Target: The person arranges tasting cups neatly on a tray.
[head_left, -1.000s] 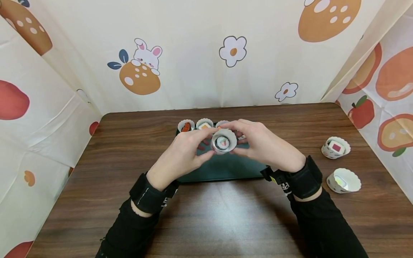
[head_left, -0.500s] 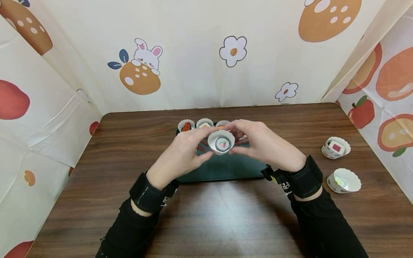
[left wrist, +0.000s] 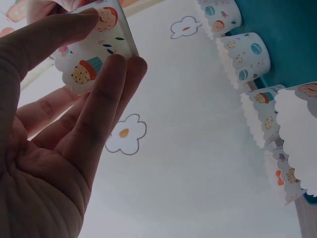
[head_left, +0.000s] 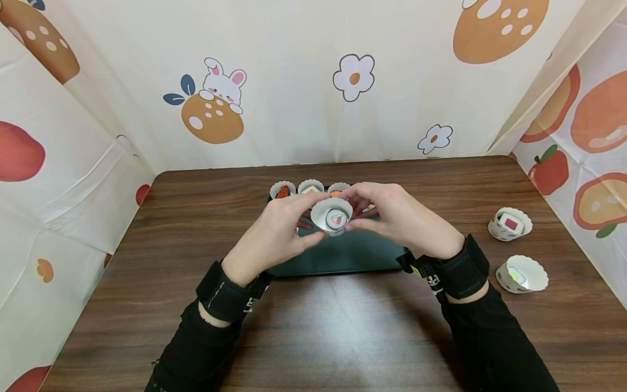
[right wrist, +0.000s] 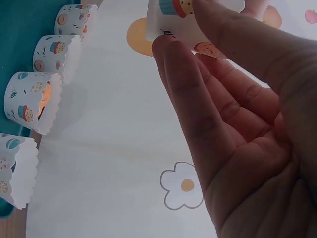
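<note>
Both hands hold one white paper baking cup (head_left: 323, 218) with a scalloped rim, raised over the front part of a dark green tray (head_left: 343, 258). A round sushi roll piece (head_left: 336, 219) with a pink and green centre sits inside it. My left hand (head_left: 276, 231) grips the cup's left side, thumb on one face and fingers on the other, as the left wrist view shows. On the opposite side, my right hand (head_left: 404, 220) pinches the wall between thumb and fingertips. Cupcake prints decorate the held cup (left wrist: 84, 72) in the left wrist view.
Along the tray's back edge stand several filled cups, among them one with an orange-red piece (head_left: 282, 190). At the right of the wooden table (head_left: 318, 332) are a cup with a white and dark red piece (head_left: 509, 224) and a cup with a pale yellow-green piece (head_left: 522, 275).
The held cup has shifted a little left between the hands, and its opening has turned slightly. My right fingertips have moved left with it; the left hand is nearly still.
</note>
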The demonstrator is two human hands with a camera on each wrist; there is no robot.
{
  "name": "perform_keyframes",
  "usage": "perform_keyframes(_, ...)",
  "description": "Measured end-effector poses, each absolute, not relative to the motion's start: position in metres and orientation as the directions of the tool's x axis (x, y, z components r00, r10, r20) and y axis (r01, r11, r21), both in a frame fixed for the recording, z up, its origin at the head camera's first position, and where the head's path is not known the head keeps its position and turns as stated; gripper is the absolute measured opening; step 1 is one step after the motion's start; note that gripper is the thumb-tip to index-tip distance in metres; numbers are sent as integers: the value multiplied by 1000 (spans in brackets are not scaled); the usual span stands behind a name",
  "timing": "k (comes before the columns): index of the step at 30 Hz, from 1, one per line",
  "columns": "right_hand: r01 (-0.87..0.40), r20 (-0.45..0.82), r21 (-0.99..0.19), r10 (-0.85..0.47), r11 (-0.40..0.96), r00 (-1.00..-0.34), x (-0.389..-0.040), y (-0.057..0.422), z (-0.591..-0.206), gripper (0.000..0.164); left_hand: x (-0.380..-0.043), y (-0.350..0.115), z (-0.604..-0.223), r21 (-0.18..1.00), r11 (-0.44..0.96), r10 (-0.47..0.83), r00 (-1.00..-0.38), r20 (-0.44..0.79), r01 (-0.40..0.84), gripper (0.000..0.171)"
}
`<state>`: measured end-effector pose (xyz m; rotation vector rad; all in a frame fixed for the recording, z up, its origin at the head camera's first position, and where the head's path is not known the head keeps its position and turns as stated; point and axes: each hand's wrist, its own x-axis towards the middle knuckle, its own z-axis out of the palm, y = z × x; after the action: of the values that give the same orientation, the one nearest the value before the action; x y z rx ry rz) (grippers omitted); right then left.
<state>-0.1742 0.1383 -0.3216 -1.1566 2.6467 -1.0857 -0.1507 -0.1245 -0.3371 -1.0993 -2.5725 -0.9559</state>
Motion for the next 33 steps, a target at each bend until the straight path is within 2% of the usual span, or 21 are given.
perform_keyframes(11,-635,237,-628,-667,450,-707,-175,138,-321,45,-151,-124,-337,493,520,577,-712,400,698,65)
perform_keyframes(20,-611,217,-623,-643,488,-735,-175,137,-322,30,-150,-124,-336,493,534,566,-723,396,688,66)
perform_keyframes(33,-628,240,-622,-649,468,-722,-174,135,-322,18,-152,-125,-339,517,491,580,-706,406,701,70)
